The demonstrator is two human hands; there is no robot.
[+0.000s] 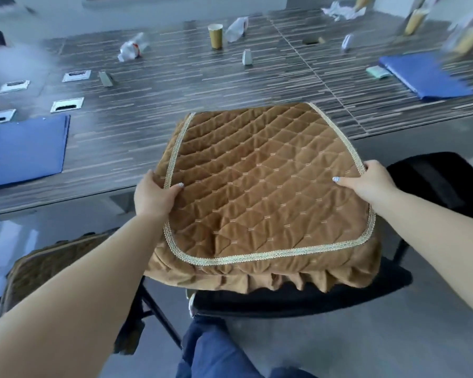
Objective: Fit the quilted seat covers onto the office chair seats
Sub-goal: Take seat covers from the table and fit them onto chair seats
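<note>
Both hands pinch the side hems, left hand [155, 196] and right hand [372, 181], closed on the brown quilted seat cover [262, 192] above the black chair seat [298, 298]. Lower it squarely, then tuck the near ruffle under first, back edge after.

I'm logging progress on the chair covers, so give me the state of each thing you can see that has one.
Brown quilted cover: held at both sides, lying over the seat, near skirt not pulled under.
Black chair seat: front edge still bare.
Left hand: gripping the cover's left edge.
Right hand: gripping the cover's right edge.
Chair on the left: already covered.
Paper cup: upright on the table.
</note>
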